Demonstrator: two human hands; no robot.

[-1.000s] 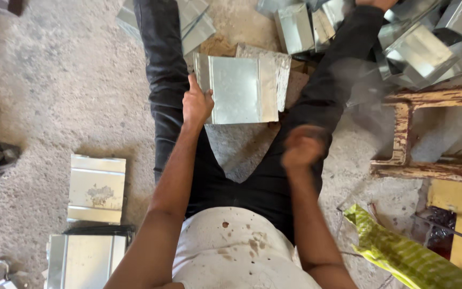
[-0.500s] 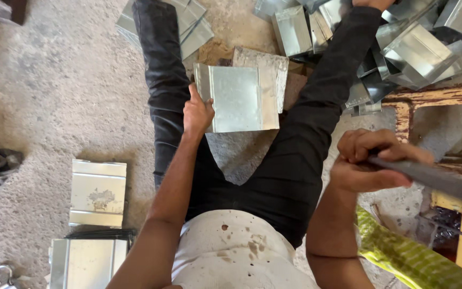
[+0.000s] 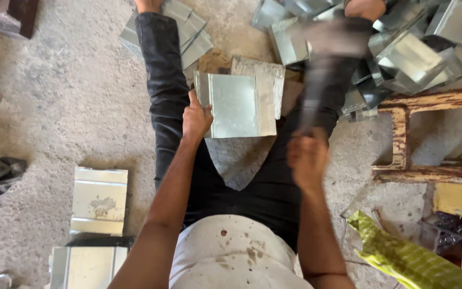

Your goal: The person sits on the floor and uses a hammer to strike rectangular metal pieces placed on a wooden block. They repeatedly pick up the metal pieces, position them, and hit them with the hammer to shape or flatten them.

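I sit on a concrete floor with my legs in black trousers spread apart. My left hand (image 3: 196,119) grips the left edge of a shiny folded sheet-metal piece (image 3: 237,105) lying between my legs, on top of another sheet. My right hand (image 3: 307,156) is closed around the handle of a dark tool (image 3: 321,69), which is motion-blurred and points up over the sheet's right side and my right leg. The tool's head is too smeared to identify.
A heap of bent sheet-metal pieces (image 3: 413,48) lies at the top right. More flat sheets (image 3: 99,200) rest on the floor at lower left. A rusty wooden frame (image 3: 418,134) stands right, with a yellow-green sack (image 3: 407,254) below it.
My right hand with the tool has swung from the far right side inward and forward, above the sheet. My left hand keeps hold of the sheet's edge.
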